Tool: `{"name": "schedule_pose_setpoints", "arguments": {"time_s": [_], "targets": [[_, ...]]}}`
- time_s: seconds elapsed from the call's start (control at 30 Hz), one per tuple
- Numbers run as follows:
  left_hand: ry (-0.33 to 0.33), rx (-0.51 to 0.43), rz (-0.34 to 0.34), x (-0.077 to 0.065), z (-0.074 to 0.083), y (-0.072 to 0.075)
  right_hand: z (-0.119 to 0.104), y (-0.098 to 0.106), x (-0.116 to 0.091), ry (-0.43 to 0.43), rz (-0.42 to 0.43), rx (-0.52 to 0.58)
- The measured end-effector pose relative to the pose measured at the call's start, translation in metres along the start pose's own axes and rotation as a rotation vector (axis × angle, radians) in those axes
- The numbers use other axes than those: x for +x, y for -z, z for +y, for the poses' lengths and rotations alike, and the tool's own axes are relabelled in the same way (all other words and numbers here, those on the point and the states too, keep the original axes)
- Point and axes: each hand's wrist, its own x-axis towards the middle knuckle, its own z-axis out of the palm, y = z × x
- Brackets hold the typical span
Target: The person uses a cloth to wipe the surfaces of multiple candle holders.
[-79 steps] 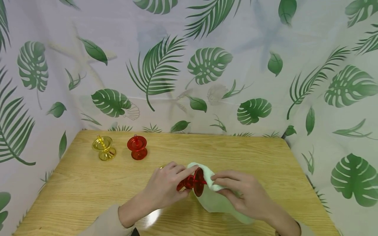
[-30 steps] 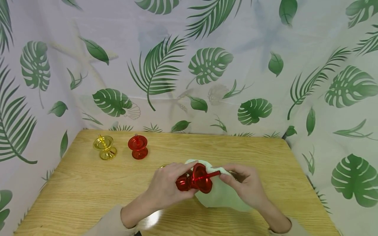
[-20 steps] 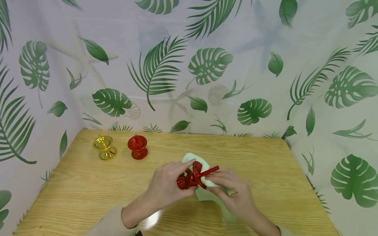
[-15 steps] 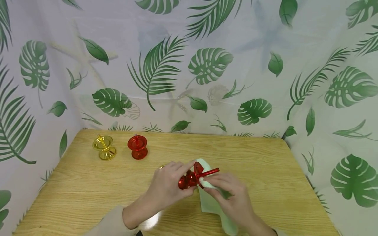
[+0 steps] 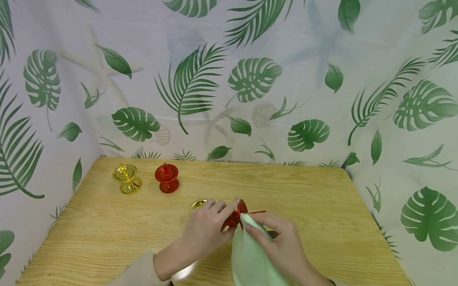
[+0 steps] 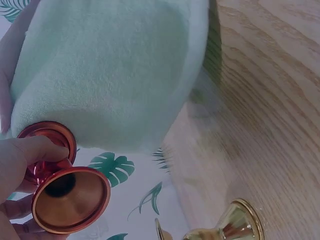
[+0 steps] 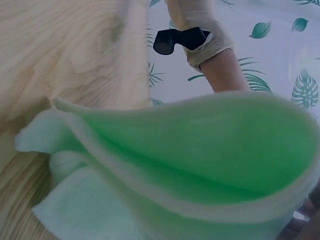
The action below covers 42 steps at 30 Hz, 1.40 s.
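My left hand (image 5: 205, 226) grips a shiny red metal candle holder (image 5: 232, 219) by its stem, tilted on its side with the dish and thin spike facing right. In the left wrist view its hollow round base (image 6: 75, 205) faces the camera, with fingers around the stem. My right hand (image 5: 280, 242) pinches a pale green cloth (image 5: 250, 258) and holds it against the dish, thumb on the near side. The cloth hangs down toward the table and fills much of both wrist views, hiding most of the right fingers in the right wrist view.
A gold candle holder (image 5: 197, 204) stands just behind my left hand, partly hidden by it. Farther back on the left of the wooden table (image 5: 304, 190) are another gold holder (image 5: 127, 178) and a red one (image 5: 167, 178). A leaf-patterned curtain (image 5: 214, 79) encloses the table.
The cloth has gone from behind the dish to its front lower rim and now hangs down nearer me. The red holder has turned, its spike now nearly level. More of the near gold holder shows.
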Motion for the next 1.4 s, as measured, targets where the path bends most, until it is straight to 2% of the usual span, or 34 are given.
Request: {"name": "schedule_pose_setpoints", "arguments": {"time_s": [0.1, 0.23, 0.37, 0.5, 0.67, 0.87, 1.0, 1.17, 1.4], "targets": [[0.043, -0.040, -0.031, 0.001, -0.002, 0.001, 0.004, 0.001, 0.000, 0.098, -0.011, -0.023], [0.074, -0.107, -0.058, 0.001, -0.004, 0.001, 0.016, 0.003, -0.001, 0.296, 0.009, -0.041], [0.091, -0.168, -0.054, 0.000, -0.003, 0.001, 0.030, 0.002, -0.001, 0.487, 0.093, -0.054], [0.103, -0.190, -0.046, 0.000, -0.001, 0.001, 0.040, 0.000, -0.001, 0.600, 0.200, -0.067], [0.102, -0.192, -0.044, -0.001, -0.001, 0.001, 0.044, 0.003, 0.001, 0.628, 0.286, -0.042], [0.106, -0.186, -0.049, -0.001, -0.002, 0.002, 0.042, 0.015, 0.004, 0.587, 0.392, -0.051], [0.114, -0.184, -0.054, -0.001, -0.002, 0.002, 0.040, 0.018, 0.006, 0.580, 0.430, -0.051], [0.107, -0.191, -0.053, -0.001, -0.002, 0.003, 0.040, 0.012, 0.006, 0.594, 0.411, -0.039], [0.093, -0.191, -0.042, 0.002, 0.000, 0.004, 0.037, -0.004, 0.002, 0.655, 0.286, -0.032]]}}
